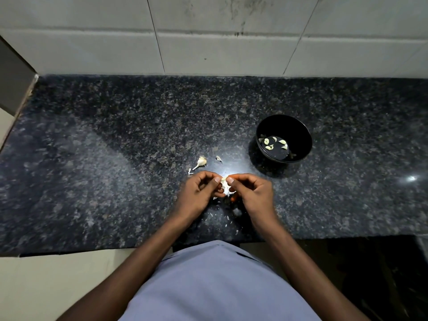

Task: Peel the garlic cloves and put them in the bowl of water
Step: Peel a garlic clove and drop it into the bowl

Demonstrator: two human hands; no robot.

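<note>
No legible text or labels.

Dark speckled granite counter [115, 147]; white tiled wall [208, 42] behind; grey-blue shirt [215, 281] below.

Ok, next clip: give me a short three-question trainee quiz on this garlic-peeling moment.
1. True or false: the black bowl already holds peeled cloves.
2. What do the left hand and right hand hold between them? A) a knife B) a garlic clove with loose skin C) a spoon
3. Fill in: the garlic stem and root piece lies on the ____, apart from the bowl.

Key: 1 true; 2 B; 3 countertop.
</note>
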